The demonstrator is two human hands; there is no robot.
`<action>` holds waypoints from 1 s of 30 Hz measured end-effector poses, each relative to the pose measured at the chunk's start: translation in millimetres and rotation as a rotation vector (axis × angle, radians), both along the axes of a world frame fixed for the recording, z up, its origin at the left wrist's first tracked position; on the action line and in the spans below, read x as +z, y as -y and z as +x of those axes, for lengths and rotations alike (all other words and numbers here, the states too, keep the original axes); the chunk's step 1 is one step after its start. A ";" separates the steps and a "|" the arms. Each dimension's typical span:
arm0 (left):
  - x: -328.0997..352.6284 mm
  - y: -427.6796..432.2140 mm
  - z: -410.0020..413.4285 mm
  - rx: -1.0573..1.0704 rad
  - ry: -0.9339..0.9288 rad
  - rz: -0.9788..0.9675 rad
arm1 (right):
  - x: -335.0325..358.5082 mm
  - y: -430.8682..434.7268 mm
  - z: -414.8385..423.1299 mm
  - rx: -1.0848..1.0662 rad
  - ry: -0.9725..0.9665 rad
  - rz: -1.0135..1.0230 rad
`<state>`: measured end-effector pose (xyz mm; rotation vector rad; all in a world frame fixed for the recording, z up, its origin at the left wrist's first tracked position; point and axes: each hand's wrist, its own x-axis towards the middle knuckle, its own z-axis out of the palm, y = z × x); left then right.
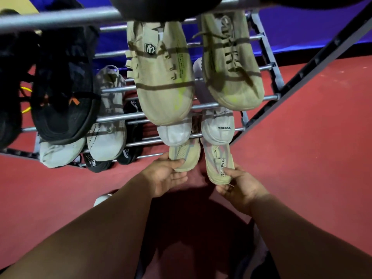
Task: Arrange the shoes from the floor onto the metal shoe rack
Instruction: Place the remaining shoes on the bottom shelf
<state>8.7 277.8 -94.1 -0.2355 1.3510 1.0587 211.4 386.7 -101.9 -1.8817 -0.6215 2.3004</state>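
Grip of left hand (167, 175) clamped on left beige knit sneaker (187, 156), right hand (238, 189) on right sneaker (218, 164).

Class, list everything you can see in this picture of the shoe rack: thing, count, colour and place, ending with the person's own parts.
metal shoe rack: one, silver bars, several tiers, upper frame.
large beige sneakers: two, beige, upper tier, toes toward the camera.
black shoes: two, black, upper tier, left; one cut off by the edge.
pale grey sneakers: four, grey-white, middle tier.
black printed shoes: two, black with white print, bottom level, left.
left small beige shoe: one, beige, bottom front.
right small beige shoe: one, beige, beside it.
floor: one, red.
left hand: one, grips the left small beige shoe's toe.
right hand: one, pinches the right small beige shoe's toe.
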 end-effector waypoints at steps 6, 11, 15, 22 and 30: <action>-7.7 -36.3 -10.9 0.073 -0.027 -0.013 | -7.1 4.1 7.7 -0.053 -0.027 0.010; -22.5 -40.4 -29.6 -0.061 -0.035 0.005 | -7.0 1.3 5.5 -0.086 -0.055 0.022; -23.8 -43.5 -27.4 -0.027 -0.030 -0.019 | -8.3 -0.6 0.9 -0.107 -0.046 0.021; -37.7 -38.0 -20.7 -0.036 -0.053 -0.150 | -13.3 -0.8 0.4 -0.115 -0.058 0.028; -54.3 -39.0 -17.6 -0.020 -0.141 -0.209 | -19.1 2.4 3.7 -0.095 -0.083 0.036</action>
